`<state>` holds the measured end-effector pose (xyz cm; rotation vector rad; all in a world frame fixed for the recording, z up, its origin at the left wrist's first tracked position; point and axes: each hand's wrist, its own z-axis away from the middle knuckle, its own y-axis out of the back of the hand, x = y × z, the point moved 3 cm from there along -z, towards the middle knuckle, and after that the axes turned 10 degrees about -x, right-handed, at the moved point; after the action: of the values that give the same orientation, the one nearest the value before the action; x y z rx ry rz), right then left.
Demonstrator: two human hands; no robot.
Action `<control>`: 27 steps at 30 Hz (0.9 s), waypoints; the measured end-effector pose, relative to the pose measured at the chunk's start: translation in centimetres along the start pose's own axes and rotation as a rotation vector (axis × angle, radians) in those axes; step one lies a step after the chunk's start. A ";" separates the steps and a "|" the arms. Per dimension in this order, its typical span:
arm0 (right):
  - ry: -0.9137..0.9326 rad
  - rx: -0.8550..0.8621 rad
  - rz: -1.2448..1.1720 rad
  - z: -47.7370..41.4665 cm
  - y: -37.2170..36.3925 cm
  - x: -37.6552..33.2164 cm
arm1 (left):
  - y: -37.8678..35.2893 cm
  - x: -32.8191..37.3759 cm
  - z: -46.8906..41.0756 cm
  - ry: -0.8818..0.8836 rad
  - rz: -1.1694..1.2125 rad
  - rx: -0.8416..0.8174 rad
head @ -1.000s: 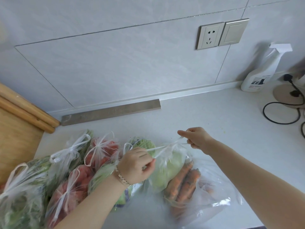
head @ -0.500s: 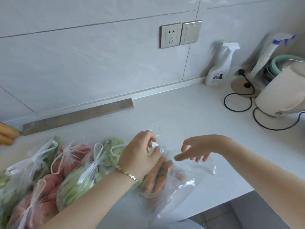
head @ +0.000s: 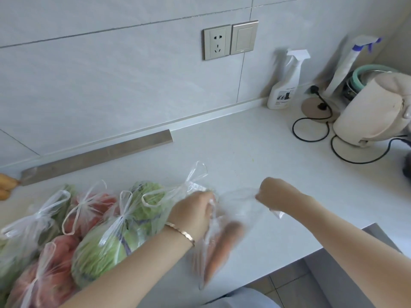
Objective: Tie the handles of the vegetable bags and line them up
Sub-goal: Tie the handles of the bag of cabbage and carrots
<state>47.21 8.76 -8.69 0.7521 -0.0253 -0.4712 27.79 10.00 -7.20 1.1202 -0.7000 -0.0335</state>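
While the tied bags (head: 100, 230) lie along the counter's (head: 244, 152) left front edge, the carrot bag (head: 224, 243) sits just beside them, untied. Both hands are curled: left hand (head: 192, 216) and right hand (head: 274, 192) each pinch one handle (head: 275, 213). Next move — cross both and knot.

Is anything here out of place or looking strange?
Only the carrot bag: it is untied, unlike the knotted cabbage bag beside it, and lies near the edge of the counter. The left hand and right hand grip its plastic.

Carrot bag (head: 219, 241) lies right of tied bags (head: 106, 236) on counter (head: 255, 156).
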 end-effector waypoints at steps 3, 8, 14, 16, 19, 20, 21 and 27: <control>0.130 0.173 -0.223 1.3 2.1 -1.4 | 2.2 -1.8 -0.1 0.223 0.426 0.158; 0.356 0.186 -0.771 3.0 4.1 -3.3 | 4.9 -3.6 1.4 0.236 0.581 0.201; 0.436 0.327 -0.379 2.9 6.0 -4.6 | 6.4 -4.4 2.3 0.172 0.299 0.357; 0.391 0.269 -0.142 2.6 5.3 -4.9 | 6.1 -5.1 2.3 0.250 0.487 0.385; 0.289 0.370 0.141 1.4 4.2 -4.5 | 5.6 -5.3 2.4 0.302 0.756 0.374; 0.255 0.439 0.213 1.1 4.1 -4.2 | 5.4 -5.3 2.3 0.315 0.844 0.368; 0.225 0.484 0.280 0.7 4.1 -4.0 | 5.1 -5.2 2.3 0.328 0.949 0.353; 0.216 0.280 0.349 -0.7 4.5 -3.1 | 3.7 -3.8 2.3 0.348 1.381 0.170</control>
<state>46.41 13.32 -5.75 1.0478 -0.0209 -0.0512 22.45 11.20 -5.42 0.5765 -1.0349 1.3729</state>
